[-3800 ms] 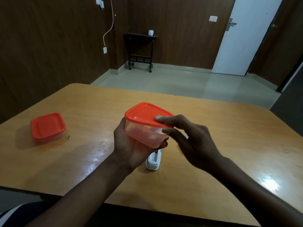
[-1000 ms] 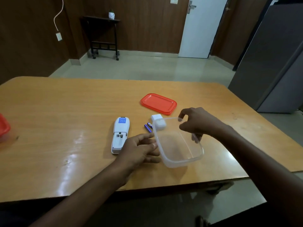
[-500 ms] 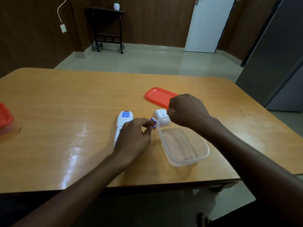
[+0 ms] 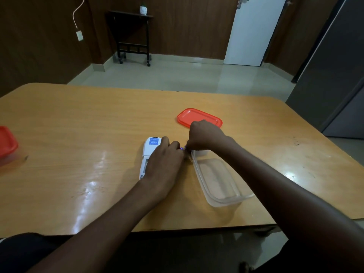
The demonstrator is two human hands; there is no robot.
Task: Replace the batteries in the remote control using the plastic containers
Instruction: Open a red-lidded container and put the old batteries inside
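The left hand (image 4: 164, 164) covers the remote's (image 4: 150, 149) lower half; the purple battery (image 4: 182, 148) barely shows.

left hand (image 4: 164, 164) palm down, right hand (image 4: 204, 137) curled, fingertips meeting

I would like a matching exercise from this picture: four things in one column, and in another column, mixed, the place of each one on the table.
Things:
1. orange lid
2. clear container
3. remote control
4. closed container

Places:
A. at the far left edge of the picture
B. partly under the left hand
C. flat on the table, beyond the right hand
D. open, between the two forearms, near the front edge

Pairs: 1-C, 2-D, 3-B, 4-A
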